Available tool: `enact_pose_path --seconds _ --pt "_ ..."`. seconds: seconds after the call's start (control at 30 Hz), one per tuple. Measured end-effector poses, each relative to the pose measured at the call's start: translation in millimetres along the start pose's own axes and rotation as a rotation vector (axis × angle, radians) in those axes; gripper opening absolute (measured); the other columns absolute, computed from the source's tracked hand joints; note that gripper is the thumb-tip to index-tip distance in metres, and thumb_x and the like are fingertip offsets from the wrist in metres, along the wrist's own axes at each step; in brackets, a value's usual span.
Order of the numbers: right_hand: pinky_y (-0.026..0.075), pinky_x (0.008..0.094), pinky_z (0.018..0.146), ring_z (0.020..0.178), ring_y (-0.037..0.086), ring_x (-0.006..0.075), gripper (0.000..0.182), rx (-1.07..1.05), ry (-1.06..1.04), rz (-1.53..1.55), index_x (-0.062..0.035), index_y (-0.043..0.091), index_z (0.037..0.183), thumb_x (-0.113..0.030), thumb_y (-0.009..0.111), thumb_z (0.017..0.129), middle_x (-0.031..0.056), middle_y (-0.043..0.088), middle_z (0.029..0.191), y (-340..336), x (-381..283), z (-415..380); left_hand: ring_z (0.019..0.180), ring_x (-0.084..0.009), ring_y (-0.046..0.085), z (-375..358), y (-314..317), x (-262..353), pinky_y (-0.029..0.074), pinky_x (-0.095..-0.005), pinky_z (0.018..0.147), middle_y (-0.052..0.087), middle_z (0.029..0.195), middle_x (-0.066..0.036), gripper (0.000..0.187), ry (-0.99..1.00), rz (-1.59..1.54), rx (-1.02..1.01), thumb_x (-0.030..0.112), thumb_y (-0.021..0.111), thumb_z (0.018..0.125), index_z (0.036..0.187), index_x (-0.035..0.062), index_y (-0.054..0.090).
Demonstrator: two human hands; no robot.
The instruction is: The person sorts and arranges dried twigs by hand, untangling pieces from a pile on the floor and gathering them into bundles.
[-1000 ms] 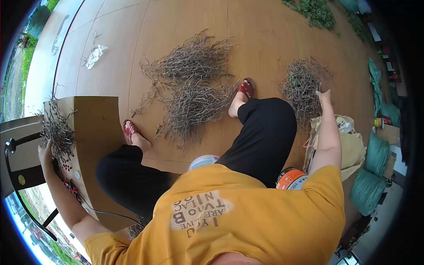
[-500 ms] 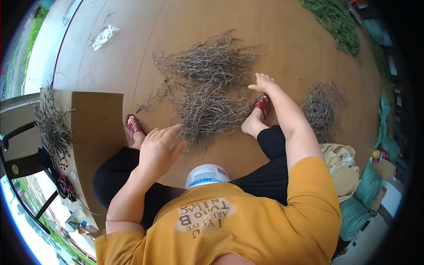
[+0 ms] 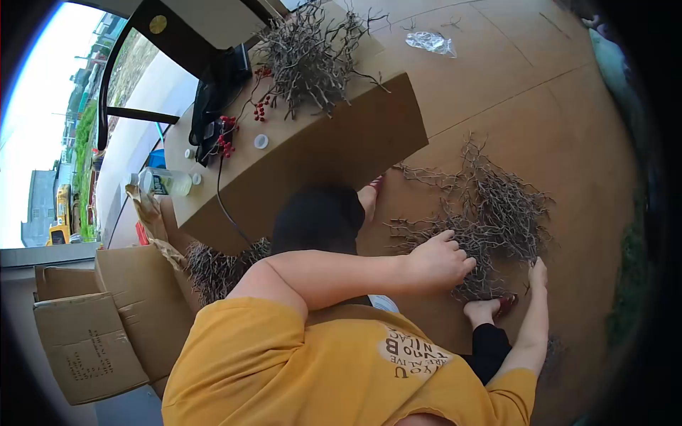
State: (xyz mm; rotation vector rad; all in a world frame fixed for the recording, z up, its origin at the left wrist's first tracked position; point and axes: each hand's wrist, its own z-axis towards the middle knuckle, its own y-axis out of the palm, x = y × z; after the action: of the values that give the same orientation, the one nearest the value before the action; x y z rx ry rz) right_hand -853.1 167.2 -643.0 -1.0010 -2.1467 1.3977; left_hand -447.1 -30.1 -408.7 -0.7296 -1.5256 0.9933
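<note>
A heap of dry, grey-brown curly twigs (image 3: 497, 213) lies on the brown floor between my feet. My left hand (image 3: 442, 261) is closed with curled fingers over the near-left edge of the heap; what lies inside the fingers is hidden. At the right edge of the heap, my right hand (image 3: 538, 274) pinches the ends of some twigs between thumb and fingers. A red sandal (image 3: 506, 305) on my foot is just below the heap, between the two hands.
To my left is a cardboard box (image 3: 320, 163) bearing a twig bundle (image 3: 305, 60), red berry sprigs (image 3: 226, 135), a white cap (image 3: 261, 141) and a clear bottle (image 3: 167, 182). More twigs (image 3: 220, 273) and open cartons (image 3: 135, 298) stand nearer. Crumpled plastic (image 3: 431, 43) lies on the floor.
The view has swung left, bringing the box and cartons in. My left hand has gone from open above the floor to closed at the heap. My right hand has come down onto the twigs.
</note>
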Motion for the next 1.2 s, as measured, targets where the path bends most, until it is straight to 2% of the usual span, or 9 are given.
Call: enact_pose_path --seconds 0.17,0.3,0.47,0.77,0.9,0.93,1.03,1.07,1.2 --pt "0.049 0.0391 0.071 0.082 0.063 0.0329 0.018 0.099 -0.219 -0.046 -0.0022 0.059 0.093 -0.019 0.060 0.087 0.0168 0.065 0.083 -126 -17 -48 0.078 -0.0213 0.063 -7 3 13 0.042 -0.0348 0.077 0.064 0.074 -0.004 0.020 0.018 -0.002 0.042 0.028 0.063 0.078 0.085 0.0094 0.060" --pt "0.050 0.0298 0.066 0.068 0.057 0.0132 0.025 -0.074 0.180 1.075 -0.0084 0.055 0.111 -0.027 0.051 0.095 0.0001 0.054 0.071 -210 -100 -139 0.080 -0.0257 0.066 -4 -7 17 0.046 -0.0378 0.074 0.067 0.076 -0.009 0.020 -0.040 -0.091 -0.025 0.027 0.061 0.077 0.080 0.0075 0.063" --pt "0.051 0.0405 0.085 0.088 0.062 0.0226 0.028 -0.286 -0.289 1.910 -0.0050 0.050 0.121 -0.020 0.041 0.099 0.0050 0.060 0.091 -213 -165 -232 0.095 -0.0320 0.064 -8 -20 22 0.050 -0.0373 0.083 0.065 0.100 -0.020 0.042 -0.141 -0.503 0.020 0.031 0.060 0.085 0.114 0.0001 0.057" --pt "0.045 0.0330 0.091 0.103 0.053 0.0146 0.035 -0.277 -0.583 1.937 -0.0084 0.047 0.127 -0.026 0.048 0.097 0.0050 0.057 0.106 -175 -228 -268 0.106 -0.0250 0.059 -7 -32 44 0.045 -0.0387 0.095 0.056 0.120 -0.019 0.067 -0.206 -1.652 -0.488 0.044 0.062 0.086 0.125 -0.0070 0.043" --pt "0.046 0.0314 0.091 0.108 0.051 0.0147 0.042 -0.427 -0.485 1.877 -0.0104 0.043 0.133 -0.028 0.052 0.095 0.0061 0.054 0.115 -178 -235 -272 0.087 -0.0196 0.065 1 -31 54 0.052 -0.0318 0.082 0.064 0.096 -0.012 0.048 -0.211 -1.612 -0.606 0.035 0.065 0.086 0.113 -0.0020 0.052" --pt "0.046 0.0314 0.092 0.109 0.050 0.0147 0.044 -0.435 -0.488 1.875 -0.0107 0.041 0.134 -0.028 0.052 0.095 0.0062 0.053 0.117 -172 -233 -267 0.069 -0.0144 0.062 2 -29 59 0.052 -0.0259 0.066 0.062 0.078 -0.006 0.032 -0.270 -1.593 -0.521 0.030 0.060 0.091 0.103 0.0016 0.055" --pt "0.044 0.0356 0.095 0.114 0.048 0.0179 0.055 -0.311 -0.565 1.923 -0.0105 0.033 0.138 -0.036 0.053 0.093 0.0069 0.048 0.125 -166 -225 -258 0.055 -0.0105 0.050 8 -27 53 0.042 -0.0225 0.052 0.055 0.069 -0.002 0.023 -0.359 -1.727 -0.442 0.027 0.055 0.094 0.095 0.0047 0.056" --pt "0.043 0.0371 0.095 0.114 0.049 0.0190 0.057 -0.280 -0.585 2.007 -0.0102 0.032 0.139 -0.038 0.052 0.093 0.0071 0.047 0.126 -163 -215 -252 0.047 -0.0079 0.033 11 -28 58 0.029 -0.0220 0.045 0.045 0.062 0.001 0.022 -0.428 -1.750 -0.383 0.028 0.050 0.097 0.091 0.0071 0.054" --pt "0.043 0.0408 0.094 0.109 0.052 0.0222 0.050 -0.367 -0.480 2.395 -0.0109 0.041 0.133 -0.044 0.046 0.095 0.0069 0.053 0.122 -178 -198 -243 0.046 -0.0069 0.027 16 -27 53 0.024 -0.0223 0.044 0.039 0.059 0.002 0.026 -0.399 -1.895 -0.511 0.032 0.044 0.098 0.086 0.0090 0.051"
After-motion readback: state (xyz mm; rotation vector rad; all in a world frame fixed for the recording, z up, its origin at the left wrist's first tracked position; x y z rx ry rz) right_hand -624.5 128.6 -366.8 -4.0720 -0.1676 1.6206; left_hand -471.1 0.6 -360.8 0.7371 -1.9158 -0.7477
